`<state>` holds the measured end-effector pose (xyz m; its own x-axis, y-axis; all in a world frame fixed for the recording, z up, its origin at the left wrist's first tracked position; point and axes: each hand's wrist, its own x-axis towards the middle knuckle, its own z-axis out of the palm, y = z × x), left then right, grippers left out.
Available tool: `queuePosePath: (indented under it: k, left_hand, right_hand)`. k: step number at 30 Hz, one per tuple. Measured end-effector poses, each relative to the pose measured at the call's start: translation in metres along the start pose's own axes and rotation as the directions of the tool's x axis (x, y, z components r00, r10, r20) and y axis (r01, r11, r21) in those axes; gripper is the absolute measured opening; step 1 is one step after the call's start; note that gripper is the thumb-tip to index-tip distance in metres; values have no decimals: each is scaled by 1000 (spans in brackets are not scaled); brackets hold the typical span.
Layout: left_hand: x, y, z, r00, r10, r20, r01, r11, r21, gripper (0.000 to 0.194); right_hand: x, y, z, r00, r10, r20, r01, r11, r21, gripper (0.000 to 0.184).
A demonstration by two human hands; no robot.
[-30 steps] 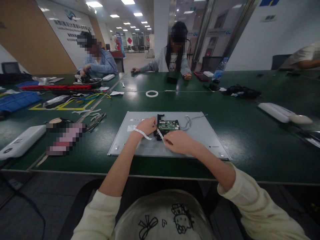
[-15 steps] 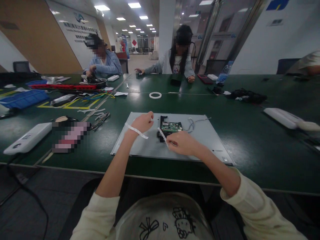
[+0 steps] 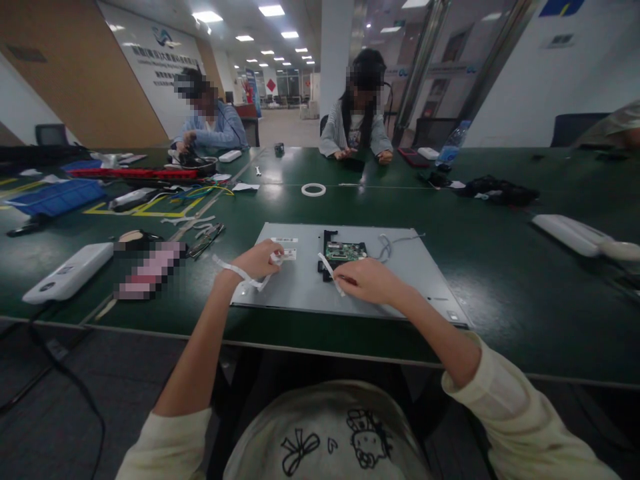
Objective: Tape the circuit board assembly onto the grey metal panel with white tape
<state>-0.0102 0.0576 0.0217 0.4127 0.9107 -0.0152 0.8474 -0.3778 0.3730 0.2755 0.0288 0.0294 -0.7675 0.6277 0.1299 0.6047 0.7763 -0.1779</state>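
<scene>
A thin white tape strip [image 3: 327, 268] sticks up from my right hand [image 3: 367, 280], whose closed fingers grip it beside the green circuit board [image 3: 345, 251]. The board sits in a black bracket [image 3: 328, 240] on a large grey metal panel [image 3: 400, 257]. My left hand [image 3: 253, 260] is over the panel's left part, fingers curled into a pinch near two white labels [image 3: 286, 254]. Across that wrist lies another white strip [image 3: 235, 270], its end hanging below the hand. Something white shows at the left fingertips, too small to make out. A grey cable [image 3: 385, 248] lies right of the board.
A white tape ring [image 3: 313, 190] lies beyond the panel. To the left are pliers [image 3: 207, 240], a pink phone-like item [image 3: 150, 270], a white device [image 3: 69, 272] and a blue tray [image 3: 55, 197]. Two people [image 3: 357, 113] sit opposite. A white object [image 3: 565, 233] lies right.
My left hand has moved left and down toward me, uncovering the labels. My right hand stays by the board with its strip. The person opposite has drawn one hand back from a small dark object.
</scene>
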Motion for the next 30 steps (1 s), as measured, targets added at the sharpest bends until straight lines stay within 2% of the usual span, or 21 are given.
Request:
queuePosePath:
  k: [6,9,13,17,19,21,23,25,28,30]
  left_hand:
    - [5,3,1,998,-29,-48,29,1000,2,16]
    - [6,8,0,997,-32,-74,28,998,-57,9]
    - [7,17,-6,985,-23,-173,-14,979,-205,10]
    - [12,32,-14,956,-58,-288,-49,936,-349,13]
    - [13,45,-16,939,-77,-335,-98,874,-476,16]
    - [14,63,-16,912,-100,-397,-161,804,-572,17]
    - [15,83,-13,873,-140,-466,-213,752,-624,15]
    - [17,101,-7,816,-193,-544,-251,731,-635,11]
    - [22,120,7,730,-253,-635,-287,729,-621,8]
    - [24,126,19,698,-304,-648,-297,701,-649,8]
  right_hand:
    - [-1,5,0,999,11,-32,-10,1000,14,26]
    - [-1,6,1,992,64,-110,-58,996,63,24]
    - [1,7,0,931,177,-319,-104,967,233,24]
    - [2,8,-2,863,310,-400,-129,899,418,24]
    - [4,7,-1,846,369,-386,-110,828,550,26]
    - [6,7,0,847,416,-332,-67,702,709,30]
    - [7,6,0,872,428,-237,-40,546,837,36]
    - [8,6,0,898,420,-133,-64,424,903,39]
    - [6,9,-2,901,434,-28,-135,339,931,37]
    - [4,14,-4,868,496,-20,-161,321,933,33]
